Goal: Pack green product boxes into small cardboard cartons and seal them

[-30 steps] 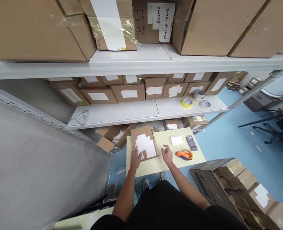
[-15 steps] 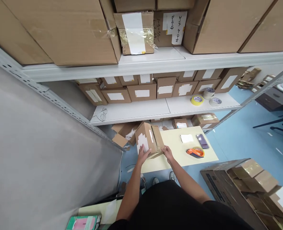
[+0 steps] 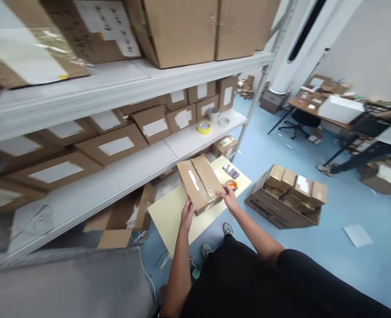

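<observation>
Now left hand [image 3: 186,213] and right hand [image 3: 229,198] are holding the freshly turned carton [image 3: 201,183] over the worktop [image 3: 168,216], exposing its taped seam [image 3: 210,193].

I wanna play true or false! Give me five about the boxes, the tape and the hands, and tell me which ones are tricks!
1. The left hand and the right hand are both on the same cardboard box. True.
2. The yellow tape roll is under the cardboard box. False: it is on a white shelf.
3. The big carton on the blue floor holds smaller boxes. True.
4. The right hand is holding the yellow tape roll. False: it holds the cardboard box.
5. A white label shows on the cardboard box. True.
</observation>
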The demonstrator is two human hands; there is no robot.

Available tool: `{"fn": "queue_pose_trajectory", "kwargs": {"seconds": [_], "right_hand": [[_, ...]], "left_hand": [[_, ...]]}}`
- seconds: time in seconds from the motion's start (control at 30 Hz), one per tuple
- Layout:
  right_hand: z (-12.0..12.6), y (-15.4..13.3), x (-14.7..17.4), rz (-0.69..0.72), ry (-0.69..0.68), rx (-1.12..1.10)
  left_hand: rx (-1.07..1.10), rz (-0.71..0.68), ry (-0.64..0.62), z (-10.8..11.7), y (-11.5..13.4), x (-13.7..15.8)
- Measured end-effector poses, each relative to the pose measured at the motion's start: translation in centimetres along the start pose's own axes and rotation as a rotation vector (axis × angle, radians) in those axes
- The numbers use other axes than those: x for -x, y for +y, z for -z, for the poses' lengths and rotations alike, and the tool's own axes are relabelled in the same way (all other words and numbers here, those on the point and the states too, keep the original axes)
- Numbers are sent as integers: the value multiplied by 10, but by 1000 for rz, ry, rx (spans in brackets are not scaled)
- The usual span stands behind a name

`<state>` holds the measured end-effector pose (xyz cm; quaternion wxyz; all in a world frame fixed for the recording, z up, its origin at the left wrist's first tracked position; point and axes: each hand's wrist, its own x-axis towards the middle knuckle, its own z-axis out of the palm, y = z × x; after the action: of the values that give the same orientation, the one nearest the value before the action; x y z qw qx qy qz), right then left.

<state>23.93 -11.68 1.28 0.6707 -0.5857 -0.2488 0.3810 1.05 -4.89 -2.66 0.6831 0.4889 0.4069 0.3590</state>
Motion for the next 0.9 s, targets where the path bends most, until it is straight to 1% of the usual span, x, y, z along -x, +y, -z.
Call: {"fn": "queue_pose_trajectory", "kwargs": {"seconds": [0.1, 0.17, 0.27, 0.33, 0.4, 0.53, 0.6, 0.67, 0.77, 0.83, 0.87, 0.9], "right_hand": [[43, -19, -2, 59, 148, 25], [74, -26, -3, 82, 253, 44], [125, -34, -9, 83, 387, 69], [164, -42, -15, 65, 458, 84], [207, -51, -22, 42, 529, 99], [300, -70, -34, 16, 669, 85], [347, -78, -38, 21, 716, 74], [392, -84, -43, 17, 748, 85], [461, -98, -57, 18, 742, 150], [510, -111, -73, 67, 737, 224], [534, -119, -82, 108, 763, 260], [557, -128, -90, 134, 849, 277]], "left_hand": [[-2, -16, -125, -50, 12, -23], [-15, -10, -198, -86, 15, -36], [-32, 50, -294, -144, 12, -52], [-24, 106, -350, -187, 5, -61], [0, 179, -416, -233, -2, -66], [45, 359, -583, -328, -20, -70], [43, 433, -635, -374, -30, -69], [17, 493, -656, -418, -43, -67], [-44, 537, -697, -482, -65, -65], [-89, 537, -740, -524, -78, -67], [-113, 535, -755, -544, -84, -69], [-138, 534, -770, -562, -88, -73]]}}
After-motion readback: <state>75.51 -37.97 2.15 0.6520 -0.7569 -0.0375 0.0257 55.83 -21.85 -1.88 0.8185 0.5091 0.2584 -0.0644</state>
